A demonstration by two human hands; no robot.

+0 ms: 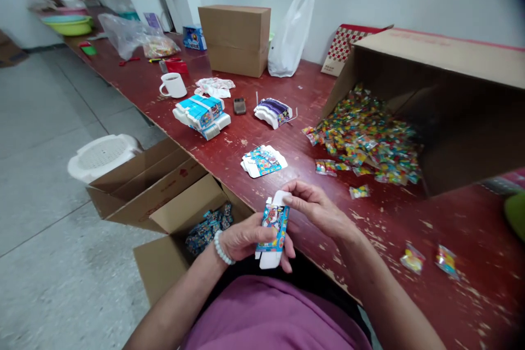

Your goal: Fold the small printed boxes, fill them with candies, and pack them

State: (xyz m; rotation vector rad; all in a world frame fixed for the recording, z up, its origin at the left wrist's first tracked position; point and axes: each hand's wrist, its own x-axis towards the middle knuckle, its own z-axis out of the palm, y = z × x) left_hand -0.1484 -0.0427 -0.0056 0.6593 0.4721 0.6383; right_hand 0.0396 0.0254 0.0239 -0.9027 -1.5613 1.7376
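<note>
My left hand (250,240) grips a small blue printed carton (274,225) upright at the table's near edge, its fingers wrapped round the carton's lower half. My right hand (315,208) pinches the white top flap of the same carton. A few flat cartons (263,161) lie on the red table (410,240) just beyond my hands. A big cardboard box (447,98) lies on its side at the right, spilling a heap of colourful candy packets (367,142).
An open cardboard box (172,213) on the floor at the left holds finished blue cartons (209,227). Bundles of flat cartons (203,115), a phone (239,105), a white mug (173,85), a closed brown box (234,39) and a plastic bag (292,33) stand further back. Loose packets (429,258) lie at right.
</note>
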